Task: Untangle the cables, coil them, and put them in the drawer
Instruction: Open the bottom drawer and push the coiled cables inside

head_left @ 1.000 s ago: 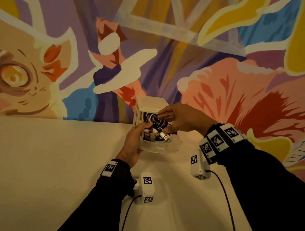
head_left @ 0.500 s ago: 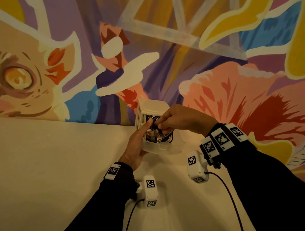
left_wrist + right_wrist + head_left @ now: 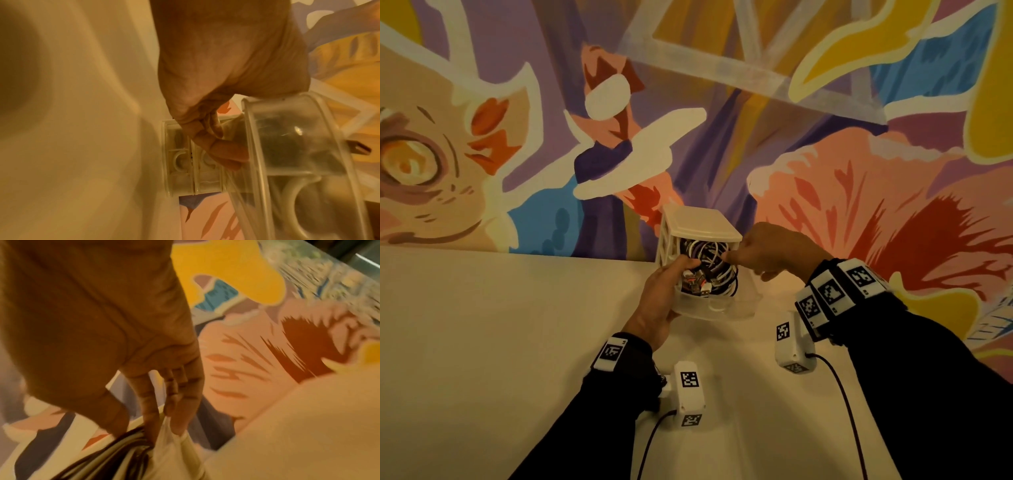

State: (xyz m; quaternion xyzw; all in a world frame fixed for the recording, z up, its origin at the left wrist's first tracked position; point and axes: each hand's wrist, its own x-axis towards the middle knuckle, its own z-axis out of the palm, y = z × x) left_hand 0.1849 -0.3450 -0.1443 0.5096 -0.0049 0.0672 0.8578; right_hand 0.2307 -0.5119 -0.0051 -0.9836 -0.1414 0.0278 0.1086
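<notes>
Black and white coiled cables [image 3: 707, 270] are packed into a clear plastic drawer [image 3: 717, 308], pulled partway out of a small white drawer unit [image 3: 702, 228] standing on the cream table [image 3: 482, 342] against the painted mural wall [image 3: 825, 154]. USB plugs [image 3: 700, 289] are seen at the front of the bundle, near the drawer's front wall. The drawer is gripped at its left side by the left hand [image 3: 661, 308], thumb laid over the rim onto the cables, fingers underneath; in the left wrist view the fingers [image 3: 224, 154] are seen curled against the clear drawer wall [image 3: 287, 138]. The cables are pinched at the right side by the right hand [image 3: 767, 253], fingertips closed on the strands; in the right wrist view the thumb and fingers [image 3: 148, 402] are seen clamped on black and white cable strands [image 3: 123, 449], blurred. White tagged wrist cameras [image 3: 690, 394] with dark leads are worn below both wrists, and tagged bands [image 3: 835, 291] on dark sleeves [image 3: 928, 394].
</notes>
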